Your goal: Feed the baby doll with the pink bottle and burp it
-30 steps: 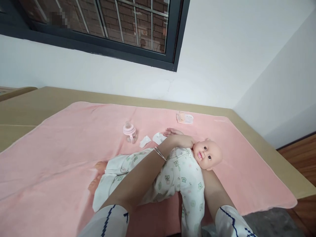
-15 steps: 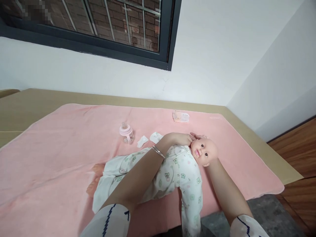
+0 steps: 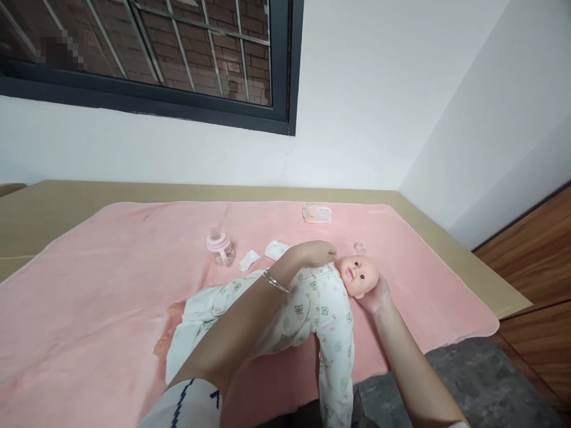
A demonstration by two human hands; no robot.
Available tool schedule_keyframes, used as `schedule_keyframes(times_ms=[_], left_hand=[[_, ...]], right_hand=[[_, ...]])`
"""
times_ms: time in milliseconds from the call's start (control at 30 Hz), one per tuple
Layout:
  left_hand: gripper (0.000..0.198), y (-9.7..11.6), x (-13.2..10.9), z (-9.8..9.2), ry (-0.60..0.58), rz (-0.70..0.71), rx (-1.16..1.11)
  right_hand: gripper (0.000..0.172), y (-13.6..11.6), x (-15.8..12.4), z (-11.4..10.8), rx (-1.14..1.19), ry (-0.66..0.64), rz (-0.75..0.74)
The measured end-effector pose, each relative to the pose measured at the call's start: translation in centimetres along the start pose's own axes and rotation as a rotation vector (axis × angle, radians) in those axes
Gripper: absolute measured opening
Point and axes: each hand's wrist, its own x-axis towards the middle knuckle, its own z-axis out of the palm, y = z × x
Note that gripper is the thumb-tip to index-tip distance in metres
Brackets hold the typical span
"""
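A baby doll [image 3: 292, 309] in a white romper with green prints lies on its back across a pink blanket [image 3: 107, 297], feet to the left. Under and behind the doll's head, my right hand [image 3: 378, 295] is cupped against it. My left hand [image 3: 320, 252] reaches across the doll's chest to its far shoulder, fingers curled down beside the neck; what they hold, if anything, is hidden. Just beyond the head is a small pinkish piece [image 3: 359, 248], too small to name. The doll's near sleeve hangs over the blanket's front edge.
Beyond the doll lie a pink baby bottle [image 3: 220, 245] with handles, a crumpled white tissue [image 3: 248, 260] and a white folded cloth [image 3: 275, 249]. A small clear packet [image 3: 317, 213] is near the back edge. A wall with a barred window [image 3: 200, 65] stands behind.
My left hand has drawn back left from the doll's face to its shoulder. My right hand now shows beside the head, which it hid behind before. The view has shifted slightly.
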Motion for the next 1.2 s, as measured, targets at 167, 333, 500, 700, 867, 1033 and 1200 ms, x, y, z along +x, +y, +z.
schedule_keyframes(times_ms=[167,333,500,700,867,1033,1200], left_hand=[[0.032,0.9,-4.6,3.1,0.305,-0.005,0.121],[0.028,0.3,-8.7,7.8,0.629,-0.040,0.236],[0.018,-1.6,-12.1,12.3,0.934,-0.012,0.301],[0.030,-2.9,-14.6,15.3,1.104,0.055,0.387],[0.025,-2.9,-14.8,15.6,1.175,0.071,0.365],[0.022,-3.3,-15.1,15.8,1.236,0.053,0.295],[0.021,-3.6,-15.2,16.0,1.253,0.056,0.234]], right_hand=[[0.041,-0.7,-0.2,-1.3,-0.128,0.146,-0.037],[0.044,-5.1,1.6,-3.4,-0.477,0.324,-0.388],[0.060,-8.2,5.4,-2.3,-1.224,0.462,-0.606],[0.051,-9.1,8.4,0.4,-1.794,0.235,-0.463],[0.058,-8.8,8.8,7.9,-1.766,0.256,-0.744],[0.049,-4.2,6.1,19.5,-1.843,-0.285,-0.984],[0.053,2.6,4.4,28.7,-1.987,-0.662,-1.008]])
